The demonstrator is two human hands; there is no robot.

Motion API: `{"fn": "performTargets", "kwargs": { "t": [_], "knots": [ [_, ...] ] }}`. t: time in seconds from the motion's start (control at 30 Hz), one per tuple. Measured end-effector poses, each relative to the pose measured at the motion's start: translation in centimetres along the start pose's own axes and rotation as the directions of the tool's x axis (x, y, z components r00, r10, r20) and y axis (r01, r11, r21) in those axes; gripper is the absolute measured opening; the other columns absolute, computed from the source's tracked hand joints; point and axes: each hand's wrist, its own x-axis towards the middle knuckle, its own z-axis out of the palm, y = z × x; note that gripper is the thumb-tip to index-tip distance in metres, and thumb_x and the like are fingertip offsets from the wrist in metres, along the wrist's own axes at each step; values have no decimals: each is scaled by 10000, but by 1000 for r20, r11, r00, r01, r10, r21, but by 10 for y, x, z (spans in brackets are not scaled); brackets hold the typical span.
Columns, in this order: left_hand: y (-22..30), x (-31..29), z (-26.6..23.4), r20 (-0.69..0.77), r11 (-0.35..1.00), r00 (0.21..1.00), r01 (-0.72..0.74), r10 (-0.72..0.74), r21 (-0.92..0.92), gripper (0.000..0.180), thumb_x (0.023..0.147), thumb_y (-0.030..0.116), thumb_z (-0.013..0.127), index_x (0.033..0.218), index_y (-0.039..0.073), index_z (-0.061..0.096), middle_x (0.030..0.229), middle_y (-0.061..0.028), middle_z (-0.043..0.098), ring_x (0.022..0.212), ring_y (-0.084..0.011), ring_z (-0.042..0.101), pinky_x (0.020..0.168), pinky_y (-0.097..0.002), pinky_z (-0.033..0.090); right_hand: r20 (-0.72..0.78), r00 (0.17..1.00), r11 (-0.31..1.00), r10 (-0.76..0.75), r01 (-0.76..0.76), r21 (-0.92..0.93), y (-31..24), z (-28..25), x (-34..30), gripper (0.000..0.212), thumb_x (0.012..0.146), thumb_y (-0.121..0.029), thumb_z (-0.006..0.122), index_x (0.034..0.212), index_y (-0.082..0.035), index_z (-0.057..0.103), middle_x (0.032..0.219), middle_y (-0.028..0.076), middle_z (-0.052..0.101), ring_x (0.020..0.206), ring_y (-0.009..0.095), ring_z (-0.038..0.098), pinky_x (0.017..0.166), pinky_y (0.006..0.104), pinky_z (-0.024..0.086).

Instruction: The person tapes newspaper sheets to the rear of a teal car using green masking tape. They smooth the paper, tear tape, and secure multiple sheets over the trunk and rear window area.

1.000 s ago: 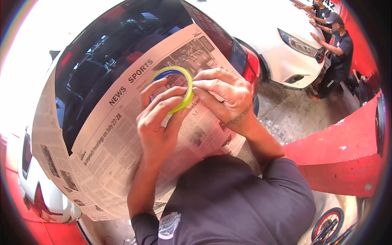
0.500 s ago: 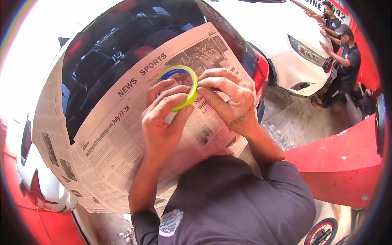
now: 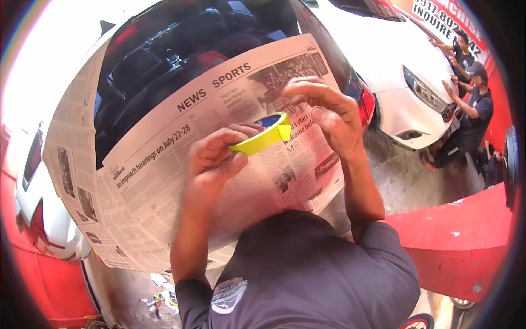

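Observation:
My left hand [image 3: 219, 151] grips a roll of yellow-green masking tape [image 3: 257, 141] by its near left side, with fingers inside the ring and the thumb outside. A short loose end of the tape sticks out at the roll's right side. To the right of the roll, my right hand [image 3: 331, 112] is raised, its fingers curled but apart from the thumb, holding nothing I can see. Below both hands, newspaper sheets [image 3: 159, 219] cover the rear of a white car, reaching up over the lower part of its dark rear window [image 3: 181, 60].
A second white car [image 3: 405, 71] stands at the right, with two people [image 3: 474, 104] touching its front. A red panel [image 3: 455, 236] curves in at the lower right. Small items [image 3: 161, 299] lie on the floor at the lower left. Another white car [image 3: 49, 225] is at the left.
My right hand has come off the tape roll and moved up and right. The roll has tilted from face-on to nearly edge-on in my left hand, and its loose end now shows.

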Motion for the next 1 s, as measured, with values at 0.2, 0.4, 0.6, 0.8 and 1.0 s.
{"fn": "performTargets", "kwargs": {
  "t": [0.2,0.4,0.6,0.8,1.0],
  "knots": [
    [8,3,11,-284,976,950,-69,126,205,303,884,70,763,1151,-47,680,1210,-145,681,1204,-224,607,1035,-347,456,264,949,911,171,-50,-408,-13,7,6,206,823,-33,624,998,27,714,829,131,698,763,212,663,727,344,491],
    [6,-1,27,-165,484,806,-165,569,860,389,753,65,889,1110,33,738,1111,-132,695,966,-268,687,811,-384,562,355,902,777,-247,403,-483,-2,33,4,247,724,22,624,962,34,688,768,133,670,627,319,603,683,402,474],
    [12,-12,29,64,220,775,-257,629,941,289,697,17,761,966,-51,677,1019,-182,646,873,-343,676,785,-424,574,321,907,740,-274,412,-532,-6,43,-5,272,685,18,548,920,58,678,686,130,628,606,291,608,698,397,489],
    [17,-27,37,148,117,545,-423,826,899,296,657,44,730,925,-52,651,968,-181,615,880,-338,655,787,-441,566,-199,979,835,-49,-69,-546,21,5,16,304,860,-71,519,1049,69,712,762,97,662,699,160,612,657,328,501],
    [34,-68,-16,-165,142,757,97,632,985,189,828,74,710,991,-5,656,1114,-182,624,1087,-375,609,945,-482,503,-32,993,606,-114,44,-794,48,-2,33,306,991,-110,668,1242,63,639,1071,145,716,942,233,678,864,366,530]
  ]
}}
